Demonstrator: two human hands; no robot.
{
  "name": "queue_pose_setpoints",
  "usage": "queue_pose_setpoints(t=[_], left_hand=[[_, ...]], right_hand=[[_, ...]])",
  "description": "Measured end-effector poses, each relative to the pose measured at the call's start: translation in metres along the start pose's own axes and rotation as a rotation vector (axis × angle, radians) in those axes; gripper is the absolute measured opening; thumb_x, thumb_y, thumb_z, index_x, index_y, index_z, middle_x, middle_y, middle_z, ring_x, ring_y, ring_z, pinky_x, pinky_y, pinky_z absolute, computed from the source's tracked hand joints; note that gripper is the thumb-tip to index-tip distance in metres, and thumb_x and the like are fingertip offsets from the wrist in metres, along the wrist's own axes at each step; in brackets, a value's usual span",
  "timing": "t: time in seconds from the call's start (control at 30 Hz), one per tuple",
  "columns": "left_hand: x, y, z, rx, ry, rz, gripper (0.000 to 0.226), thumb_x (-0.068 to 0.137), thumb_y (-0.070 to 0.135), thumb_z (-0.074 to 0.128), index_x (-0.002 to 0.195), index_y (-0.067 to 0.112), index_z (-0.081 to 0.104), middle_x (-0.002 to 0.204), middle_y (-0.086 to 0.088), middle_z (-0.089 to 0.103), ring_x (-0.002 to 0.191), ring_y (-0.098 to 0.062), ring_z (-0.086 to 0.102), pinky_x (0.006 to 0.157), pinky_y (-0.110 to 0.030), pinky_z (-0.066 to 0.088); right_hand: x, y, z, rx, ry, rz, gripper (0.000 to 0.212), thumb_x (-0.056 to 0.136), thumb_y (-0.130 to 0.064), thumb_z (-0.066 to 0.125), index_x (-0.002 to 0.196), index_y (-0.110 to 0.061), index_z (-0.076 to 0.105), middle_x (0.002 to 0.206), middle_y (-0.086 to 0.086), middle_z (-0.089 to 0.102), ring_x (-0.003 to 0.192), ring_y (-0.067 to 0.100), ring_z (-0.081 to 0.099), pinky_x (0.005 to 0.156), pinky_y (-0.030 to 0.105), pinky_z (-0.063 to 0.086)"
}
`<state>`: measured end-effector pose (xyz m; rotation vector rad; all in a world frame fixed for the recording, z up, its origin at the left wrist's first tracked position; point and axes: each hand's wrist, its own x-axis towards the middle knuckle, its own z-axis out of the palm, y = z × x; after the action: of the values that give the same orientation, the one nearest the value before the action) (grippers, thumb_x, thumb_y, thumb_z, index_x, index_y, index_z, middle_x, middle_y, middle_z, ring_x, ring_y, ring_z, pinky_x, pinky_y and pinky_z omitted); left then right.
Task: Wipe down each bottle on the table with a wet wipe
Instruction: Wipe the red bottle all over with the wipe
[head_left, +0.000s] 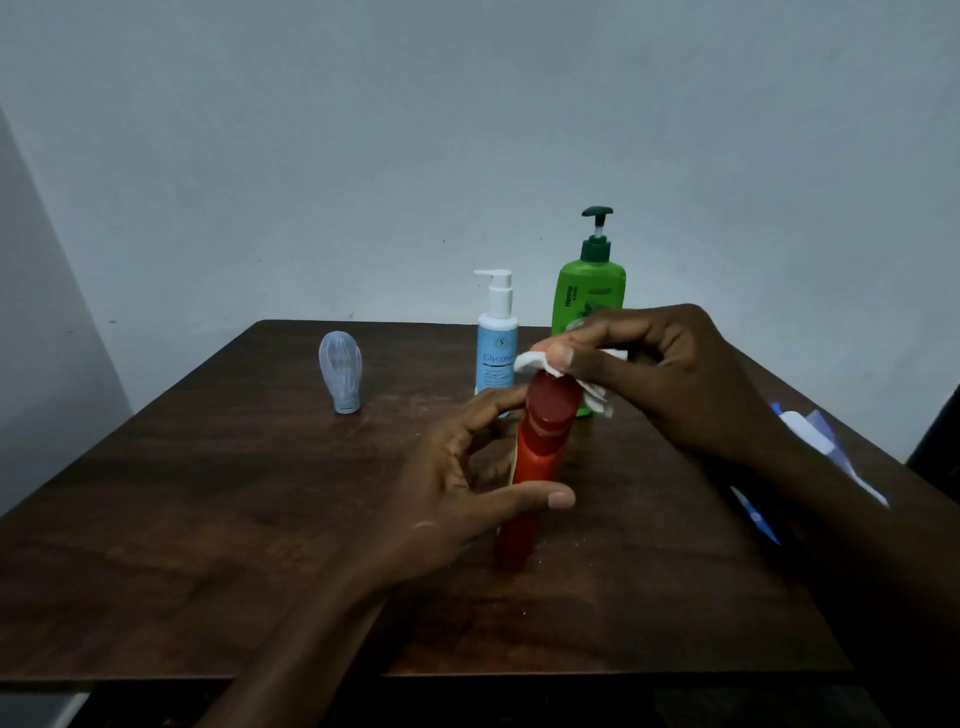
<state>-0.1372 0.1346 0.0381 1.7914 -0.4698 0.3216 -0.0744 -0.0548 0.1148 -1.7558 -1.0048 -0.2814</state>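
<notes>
Wiping now: the right hand (665, 374) pinches a folded white wipe (535, 361) between thumb and fingers and presses it onto the dark cap of the red bottle (535, 467).
Left hand: the left hand (457, 488) wraps the bottle's middle, thumb across the front and fingers round the back, holding it upright.
Red bottle: tall and narrow, standing on its base near the middle of the bench (208, 519).
Other bottles: a blue pump bottle (496, 353) and a green pump bottle (589, 296) stand just behind the hands; a small clear bottle (340, 371) stands on its cap, well apart to the left.
Right edge: a blue-and-white packet (810, 441) lies partly hidden by the right forearm.
Tipping risk: a hard sideways rub at the cap could lever the narrow bottle over if the left grip loosens.
Knock risk: a wide backward stroke would likely strike the green pump bottle close behind the knuckles.
Missed patch: the band under the left fingers may go unwiped unless that grip shifts.
Wipe risk: the loose tail hanging beside the cap could snag and pull free.
</notes>
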Motion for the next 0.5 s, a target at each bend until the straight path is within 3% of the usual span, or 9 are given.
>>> queue_pose_setpoints(t=[0.07, 0.17, 0.23, 0.33, 0.5], left_hand=[[-0.002, 0.000, -0.001, -0.025, -0.013, -0.009, 0.073, 0.076, 0.015, 0.084, 0.142, 0.018, 0.051, 0.139, 0.003, 0.061, 0.132, -0.013, 0.055, 0.106, -0.039, 0.049], [-0.004, 0.002, 0.000, -0.109, -0.017, -0.040, 0.066, 0.080, 0.018, 0.076, 0.140, 0.023, 0.049, 0.133, 0.011, 0.065, 0.125, -0.006, 0.060, 0.099, -0.023, 0.051], [-0.005, 0.001, 0.000, -0.050, 0.015, -0.010, 0.054, 0.089, 0.027, 0.071, 0.138, 0.033, 0.051, 0.135, 0.014, 0.062, 0.128, -0.004, 0.056, 0.102, -0.025, 0.050], [-0.006, 0.002, 0.000, 0.053, 0.072, 0.039, 0.040, 0.094, 0.040, 0.061, 0.133, 0.045, 0.056, 0.136, 0.017, 0.057, 0.130, -0.004, 0.052, 0.102, -0.024, 0.049], [-0.006, 0.002, 0.001, -0.105, 0.097, -0.020, 0.034, 0.096, 0.027, 0.055, 0.130, 0.032, 0.056, 0.124, 0.018, 0.068, 0.117, -0.001, 0.063, 0.089, -0.017, 0.053]], right_hand=[[-0.003, 0.002, 0.005, 0.240, 0.046, 0.151, 0.021, 0.076, -0.028, 0.074, 0.088, -0.014, 0.081, 0.095, 0.022, 0.075, 0.092, 0.040, 0.070, 0.088, 0.055, 0.053], [-0.007, 0.004, 0.015, 0.495, 0.075, 0.327, 0.024, 0.073, -0.025, 0.071, 0.091, -0.011, 0.080, 0.098, 0.012, 0.078, 0.093, 0.022, 0.074, 0.089, 0.034, 0.059], [-0.011, 0.003, 0.025, 0.579, 0.151, 0.357, 0.026, 0.074, -0.026, 0.070, 0.093, -0.012, 0.079, 0.098, 0.010, 0.078, 0.091, 0.018, 0.073, 0.082, 0.029, 0.061], [-0.020, 0.003, 0.037, 0.513, 0.326, 0.316, 0.025, 0.076, -0.029, 0.070, 0.097, -0.017, 0.077, 0.095, 0.001, 0.079, 0.091, 0.012, 0.074, 0.070, 0.019, 0.058], [-0.036, 0.013, 0.056, 0.329, 0.508, 0.187, 0.023, 0.078, -0.031, 0.072, 0.101, -0.027, 0.076, 0.094, -0.008, 0.078, 0.093, 0.006, 0.073, 0.077, 0.017, 0.056]])
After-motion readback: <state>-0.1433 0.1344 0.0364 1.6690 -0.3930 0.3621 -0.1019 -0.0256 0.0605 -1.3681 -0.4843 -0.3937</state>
